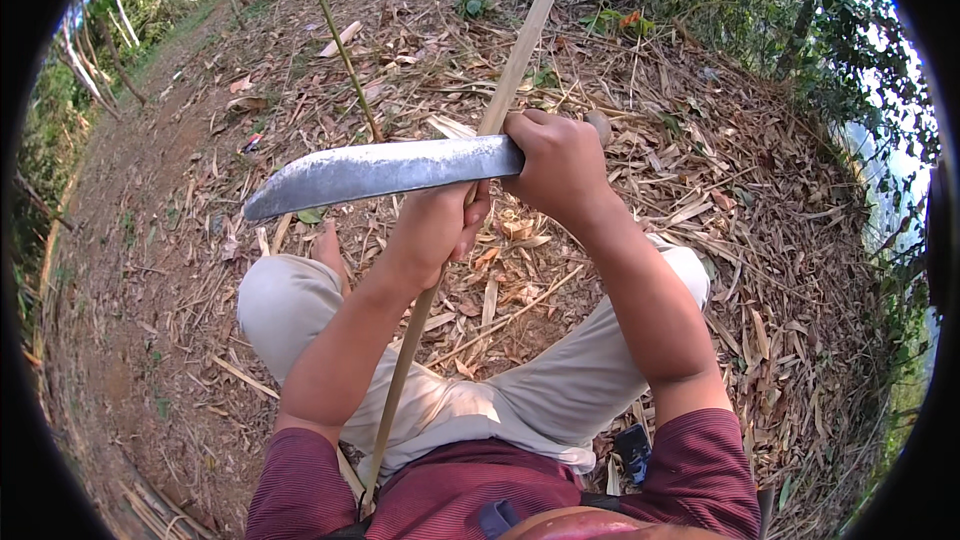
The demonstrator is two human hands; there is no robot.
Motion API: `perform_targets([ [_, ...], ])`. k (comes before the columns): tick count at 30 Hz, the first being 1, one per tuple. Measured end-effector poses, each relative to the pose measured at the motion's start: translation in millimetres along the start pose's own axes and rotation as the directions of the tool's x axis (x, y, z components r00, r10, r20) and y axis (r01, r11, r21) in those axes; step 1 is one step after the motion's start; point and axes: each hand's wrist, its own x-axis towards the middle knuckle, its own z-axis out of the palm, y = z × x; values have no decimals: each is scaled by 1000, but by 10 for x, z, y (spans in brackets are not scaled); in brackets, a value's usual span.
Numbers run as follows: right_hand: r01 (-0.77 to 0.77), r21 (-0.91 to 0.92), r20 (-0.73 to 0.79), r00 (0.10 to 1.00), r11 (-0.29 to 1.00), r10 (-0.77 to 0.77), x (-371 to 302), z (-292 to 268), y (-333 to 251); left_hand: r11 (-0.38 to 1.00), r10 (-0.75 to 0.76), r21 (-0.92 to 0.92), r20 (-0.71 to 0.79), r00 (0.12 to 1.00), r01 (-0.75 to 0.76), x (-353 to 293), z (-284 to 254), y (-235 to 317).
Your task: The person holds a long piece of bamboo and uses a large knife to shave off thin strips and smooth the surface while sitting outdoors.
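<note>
Head view: one knife [375,172] crossing one long wooden strip [530,40]

Two hands are at work, one on each thing. The left hand [432,230] has its fingers curled tight round the strip, a little nearer than the knife. The right hand [562,165] has its fingers wrapped round the knife's handle [599,126], whose rounded end shows past them on the right. One broad grey blade crosses over the strip just beyond the left hand; whether its edge bites into the wood cannot be told.

Around them are one green stem [345,50] on the far side, one bare foot [329,248] behind the left knee, and one dark phone-like object [632,452] on the near right. Dry leaves and wood scraps [760,240] lie too thick to count. Two bent legs in pale trousers [550,370] frame the work, with a maroon shirt [470,490] nearest.

Any marking on the dark object is too small to read.

The knife lies nearly level from left to right, tip to the left and slightly nearer, handle to the right. The strip's long axis slants from near left, beside the lap, to far right, where it runs out of view.
</note>
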Motion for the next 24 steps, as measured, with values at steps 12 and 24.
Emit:
perform_targets([
  [12, 3, 37, 6, 1000, 999, -3, -8, 45, -17, 997, 56, -49, 27, 998, -54, 20, -108, -31],
  [24, -50, -9, -70, 996, 999, 50, 82, 134, 158, 998, 53, -35, 72, 996, -51, -21, -105, 12],
])
